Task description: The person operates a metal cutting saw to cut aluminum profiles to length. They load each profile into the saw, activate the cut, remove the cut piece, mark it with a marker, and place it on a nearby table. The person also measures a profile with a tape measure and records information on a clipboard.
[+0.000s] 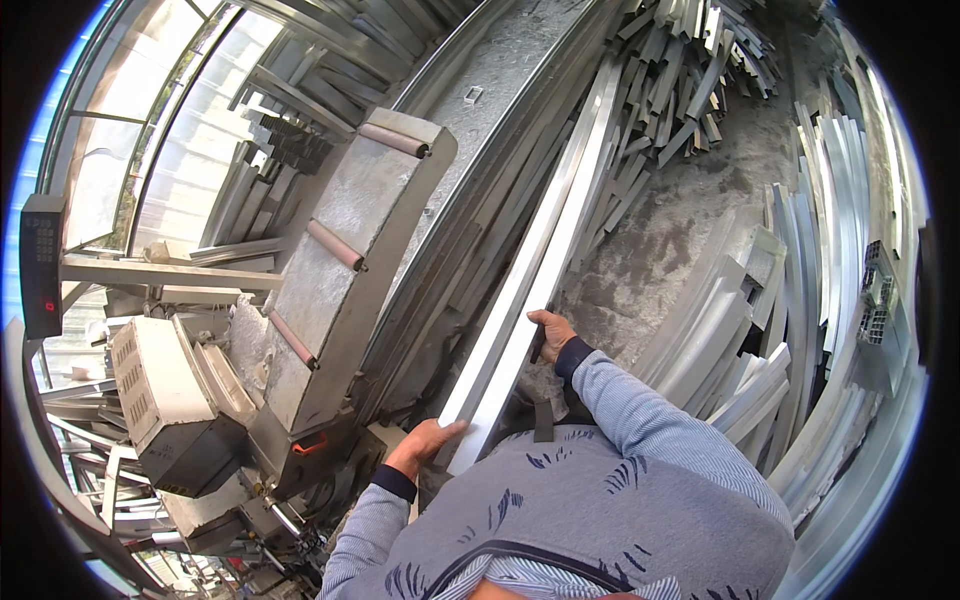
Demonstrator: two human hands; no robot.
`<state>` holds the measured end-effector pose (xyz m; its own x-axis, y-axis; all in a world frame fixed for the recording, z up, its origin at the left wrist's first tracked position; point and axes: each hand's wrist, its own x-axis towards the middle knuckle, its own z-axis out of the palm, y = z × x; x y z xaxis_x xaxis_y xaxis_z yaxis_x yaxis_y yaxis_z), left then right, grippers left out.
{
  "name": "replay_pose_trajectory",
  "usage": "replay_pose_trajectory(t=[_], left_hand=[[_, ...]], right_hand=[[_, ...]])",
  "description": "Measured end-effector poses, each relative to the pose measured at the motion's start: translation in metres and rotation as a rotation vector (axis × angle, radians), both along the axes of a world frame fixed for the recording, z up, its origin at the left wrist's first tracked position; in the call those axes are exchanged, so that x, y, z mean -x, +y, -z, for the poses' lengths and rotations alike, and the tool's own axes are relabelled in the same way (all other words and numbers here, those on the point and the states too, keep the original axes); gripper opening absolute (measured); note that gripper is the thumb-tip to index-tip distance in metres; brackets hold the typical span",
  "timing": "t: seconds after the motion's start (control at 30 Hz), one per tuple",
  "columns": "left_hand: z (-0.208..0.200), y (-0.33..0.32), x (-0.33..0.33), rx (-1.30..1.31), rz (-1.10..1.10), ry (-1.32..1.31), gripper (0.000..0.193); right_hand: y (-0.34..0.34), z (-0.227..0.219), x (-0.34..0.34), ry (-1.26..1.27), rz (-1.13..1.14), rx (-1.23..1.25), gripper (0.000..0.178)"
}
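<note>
A long silver metal profile runs from my waist away toward the far pile. Two bright faces with a grey strip between them show along it; whether it is one piece or two side by side, I cannot tell. At its near end, my left hand grips the left edge with the thumb on top. Farther along, my right hand is closed round the right edge, thumb over the top face. Its other fingers are partly hidden, and something dark shows beneath them.
Left of the profile stands a machine table with several rollers, beside a long metal bed. A beige machine housing is at lower left, a display box at far left. Short offcuts heap up ahead; more profiles are stacked right.
</note>
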<state>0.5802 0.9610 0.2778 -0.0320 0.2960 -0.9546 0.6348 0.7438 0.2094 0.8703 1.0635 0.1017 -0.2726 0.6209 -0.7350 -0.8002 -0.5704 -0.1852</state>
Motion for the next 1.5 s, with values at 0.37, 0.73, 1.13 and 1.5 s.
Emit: replay_pose_trajectory(t=[0.37, 0.73, 1.13, 1.5], left_hand=[[-0.056, -0.024, -0.064, -0.547, 0.457, 0.349, 0.103], [-0.052, -0.051, -0.084, -1.004, 0.436, 0.617, 0.087], [-0.155, -0.262, 0.091, -1.116, 0.351, 0.581, 0.085], [-0.154, -0.461, 0.234, -1.099, 0.224, 0.966, 0.087]], right_hand=[[0.005, -0.002, 0.002, -0.041, -0.04, -0.047, 0.035], [0.066, -0.004, -0.015, -0.155, 0.061, -0.102, 0.053], [0.008, -0.03, -0.014, -0.17, 0.036, -0.366, 0.04], [-0.126, -0.163, 0.165, -0.329, -0.141, -0.485, 0.041]])
